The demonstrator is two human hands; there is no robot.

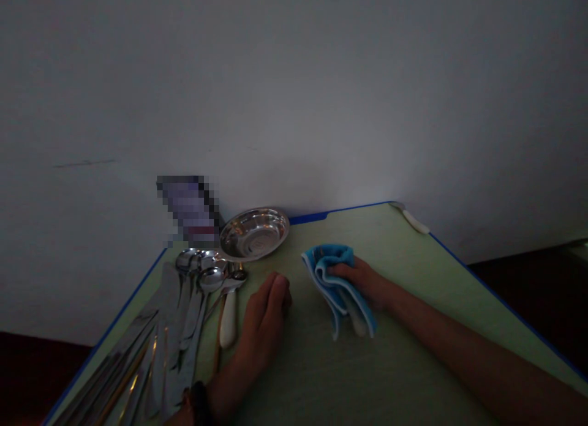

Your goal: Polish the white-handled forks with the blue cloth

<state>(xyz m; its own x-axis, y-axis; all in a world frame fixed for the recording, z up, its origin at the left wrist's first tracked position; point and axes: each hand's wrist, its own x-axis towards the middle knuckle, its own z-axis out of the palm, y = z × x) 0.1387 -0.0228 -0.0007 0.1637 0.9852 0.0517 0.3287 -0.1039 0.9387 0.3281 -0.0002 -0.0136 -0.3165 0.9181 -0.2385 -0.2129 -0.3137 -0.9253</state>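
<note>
My right hand (365,279) grips a folded blue cloth (333,279) with pale edging, held over the right half of the table. A pale, rounded handle end (358,321) shows below the cloth's folds; whatever it belongs to is hidden. Near the middle of the table my left hand (269,313) is closed in a loose fist, with nothing visible in it. Just left of that hand lies a utensil with a cream handle (228,322). Several metal spoons (212,279) are heaped beside it.
A shiny metal bowl (255,233) stands at the back by the wall, next to a pixelated phone-like object (190,209). Several table knives (156,365) lie along the left side. A white-handled utensil (413,221) rests at the far right corner of the blue-edged table (404,371).
</note>
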